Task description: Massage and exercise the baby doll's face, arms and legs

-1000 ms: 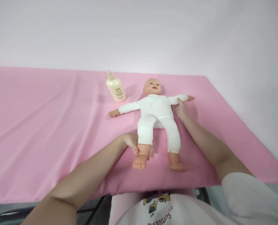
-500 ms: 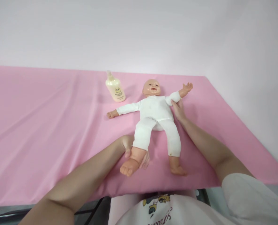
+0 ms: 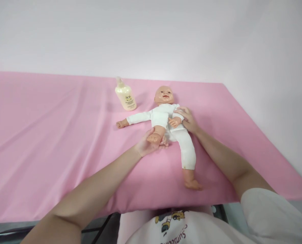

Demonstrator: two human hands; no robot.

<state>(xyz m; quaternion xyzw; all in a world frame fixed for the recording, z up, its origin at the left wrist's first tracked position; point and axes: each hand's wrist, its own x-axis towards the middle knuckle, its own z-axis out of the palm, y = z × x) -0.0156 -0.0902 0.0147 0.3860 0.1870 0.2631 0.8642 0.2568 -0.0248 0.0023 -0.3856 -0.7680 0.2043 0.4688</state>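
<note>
Head view, cream bottle [image 3: 125,97] upright beside doll [image 3: 166,117], pink sheet [image 3: 51,135] beneath

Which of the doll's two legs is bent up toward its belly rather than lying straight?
The leg cupped at the foot by the left hand is bent up; the other leg lies straight on the pink cloth.

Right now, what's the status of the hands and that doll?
Left hand holds baby doll foot, leg bent up. Right hand folds doll arm across chest. Lotion bottle stands apart on pink sheet.
</note>
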